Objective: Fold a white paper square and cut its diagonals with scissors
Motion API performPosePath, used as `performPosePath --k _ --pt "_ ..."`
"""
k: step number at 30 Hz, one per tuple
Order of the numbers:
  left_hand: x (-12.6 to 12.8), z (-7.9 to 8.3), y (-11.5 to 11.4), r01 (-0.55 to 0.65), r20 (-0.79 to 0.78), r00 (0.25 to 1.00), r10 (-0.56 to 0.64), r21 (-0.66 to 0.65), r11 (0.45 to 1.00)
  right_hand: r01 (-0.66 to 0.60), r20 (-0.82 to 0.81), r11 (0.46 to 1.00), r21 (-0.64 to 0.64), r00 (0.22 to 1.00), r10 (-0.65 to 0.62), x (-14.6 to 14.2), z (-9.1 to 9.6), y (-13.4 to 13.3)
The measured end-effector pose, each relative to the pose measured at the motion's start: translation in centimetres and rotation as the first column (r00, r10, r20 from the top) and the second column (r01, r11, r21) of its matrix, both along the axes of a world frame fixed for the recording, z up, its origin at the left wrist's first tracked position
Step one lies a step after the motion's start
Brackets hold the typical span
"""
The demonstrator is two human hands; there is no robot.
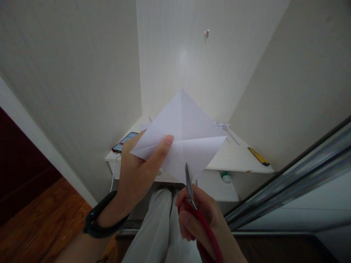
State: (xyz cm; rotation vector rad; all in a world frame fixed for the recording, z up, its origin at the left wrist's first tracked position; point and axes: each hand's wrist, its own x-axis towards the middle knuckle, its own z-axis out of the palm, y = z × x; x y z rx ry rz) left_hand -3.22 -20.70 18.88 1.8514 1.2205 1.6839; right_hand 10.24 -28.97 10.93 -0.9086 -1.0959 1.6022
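A creased white sheet of paper, diamond-shaped as I see it, is held up in front of me. My left hand pinches its left part, the thumb on the near face and the fingers hidden behind. My right hand is wrapped round the red handles of a pair of scissors. The blades point upward at the paper's lower corner and overlap it in view. Whether they have cut into the sheet I cannot tell.
On the white shelf behind the paper lie a phone at the left, paper scraps and a yellow-and-black cutter knife at the right. A bottle lies below. Walls enclose both sides; a metal rail runs at right.
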Motion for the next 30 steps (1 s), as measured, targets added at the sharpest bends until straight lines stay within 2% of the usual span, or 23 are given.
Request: performPosePath --k 20,30 --pt "-0.3 0.2 -0.2 0.004 -0.139 0.990 -0.004 0.003 1.000 0.136 0.070 0.990 0.041 0.988 -0.139 -1.2 0.7 0.8" --pt "-0.2 0.2 -0.4 0.056 -0.067 0.996 -0.059 -0.045 0.997 0.141 0.119 0.988 0.068 0.982 -0.148 -1.1 0.9 0.8"
